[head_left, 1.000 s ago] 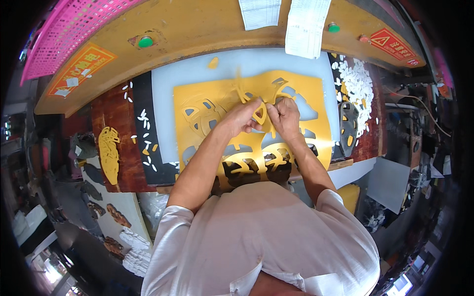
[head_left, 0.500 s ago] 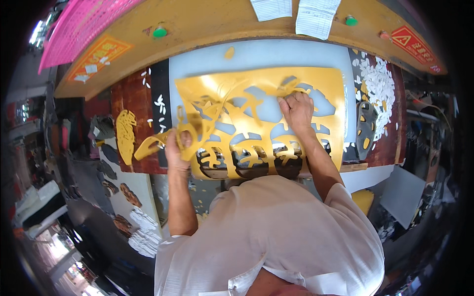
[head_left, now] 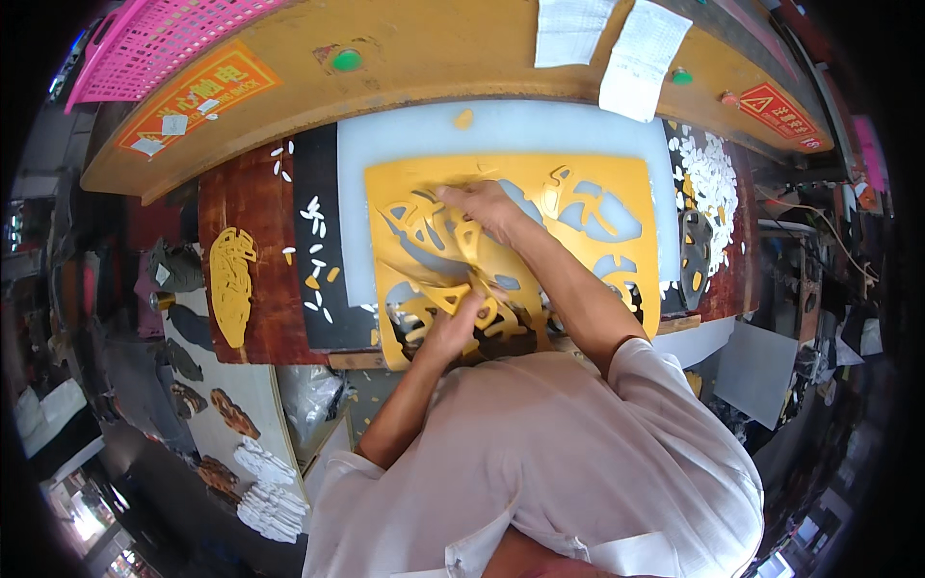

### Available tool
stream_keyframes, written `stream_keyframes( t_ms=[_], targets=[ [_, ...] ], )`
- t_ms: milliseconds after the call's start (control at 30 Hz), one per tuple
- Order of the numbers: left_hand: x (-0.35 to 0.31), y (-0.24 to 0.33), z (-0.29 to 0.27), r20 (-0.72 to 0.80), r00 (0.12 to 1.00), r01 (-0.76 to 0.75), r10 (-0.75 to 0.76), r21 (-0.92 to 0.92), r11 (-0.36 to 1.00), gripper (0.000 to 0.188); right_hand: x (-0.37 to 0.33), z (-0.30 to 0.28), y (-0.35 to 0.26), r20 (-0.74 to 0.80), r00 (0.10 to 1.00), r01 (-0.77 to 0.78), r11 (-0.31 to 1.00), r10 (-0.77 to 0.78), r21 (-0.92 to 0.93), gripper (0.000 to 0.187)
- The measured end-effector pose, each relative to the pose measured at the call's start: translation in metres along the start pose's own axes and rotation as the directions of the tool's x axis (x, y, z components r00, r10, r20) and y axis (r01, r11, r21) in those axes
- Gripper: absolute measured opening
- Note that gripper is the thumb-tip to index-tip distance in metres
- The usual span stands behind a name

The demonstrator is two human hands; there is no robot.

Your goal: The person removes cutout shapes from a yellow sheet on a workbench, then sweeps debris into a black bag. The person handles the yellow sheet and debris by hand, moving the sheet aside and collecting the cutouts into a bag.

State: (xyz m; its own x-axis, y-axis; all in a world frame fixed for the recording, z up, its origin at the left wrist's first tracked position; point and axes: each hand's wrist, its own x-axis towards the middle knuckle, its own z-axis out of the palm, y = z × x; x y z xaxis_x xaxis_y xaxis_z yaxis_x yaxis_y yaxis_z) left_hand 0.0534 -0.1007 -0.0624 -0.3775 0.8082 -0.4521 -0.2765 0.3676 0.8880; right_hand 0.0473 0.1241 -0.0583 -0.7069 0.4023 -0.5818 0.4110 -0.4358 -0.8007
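Observation:
A yellow sheet (head_left: 631, 178) with several shaped openings cut through it lies on a pale cutting board (head_left: 405, 135). Its near part reaches to my body. My left hand (head_left: 464, 320) is closed round yellow cut-out pieces (head_left: 470, 250), strappy shapes with holes, low over the sheet's left half. Just beyond it, my right hand (head_left: 487, 207) pinches at a yellow cut-out piece near the sheet's far left part; motion blurs the fingertips. A dark openwork cutting die (head_left: 694, 255) with yellow bits in it stands to the right of the board.
Stacked yellow cut-outs (head_left: 231, 289) lie on the brown tabletop at left. White scraps (head_left: 708, 178) heap at right. A yellow machine beam (head_left: 443, 58) with green buttons crosses the far side, a pink basket (head_left: 164, 48) at its left. White pieces (head_left: 270, 506) lie on a lower board at left.
My left hand has come rightward with its yellow pieces, from the sheet's left edge to over the sheet. My right hand has moved left across the sheet. The view has shifted a little.

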Motion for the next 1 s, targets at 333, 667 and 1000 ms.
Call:
stream_keyframes(
  t_ms=[333,667,1000],
  targets=[
    [0.148,0.065,-0.089,-0.498,0.559,-0.504,0.663,0.43,0.749,0.043,0.016,-0.02,0.015,0.194,0.924,-0.378,0.861,0.329,0.341,0.037],
    [0.202,0.04,-0.083,-0.432,0.659,-0.432,0.616,0.453,0.779,0.049,0.025,0.056,0.002,0.029,0.923,-0.259,0.562,0.384,0.786,0.024],
    [0.195,0.046,-0.082,-0.479,0.657,-0.366,0.582,0.472,0.802,0.04,0.011,-0.018,0.005,-0.096,0.977,0.022,0.36,0.191,0.933,0.012]
  ],
)
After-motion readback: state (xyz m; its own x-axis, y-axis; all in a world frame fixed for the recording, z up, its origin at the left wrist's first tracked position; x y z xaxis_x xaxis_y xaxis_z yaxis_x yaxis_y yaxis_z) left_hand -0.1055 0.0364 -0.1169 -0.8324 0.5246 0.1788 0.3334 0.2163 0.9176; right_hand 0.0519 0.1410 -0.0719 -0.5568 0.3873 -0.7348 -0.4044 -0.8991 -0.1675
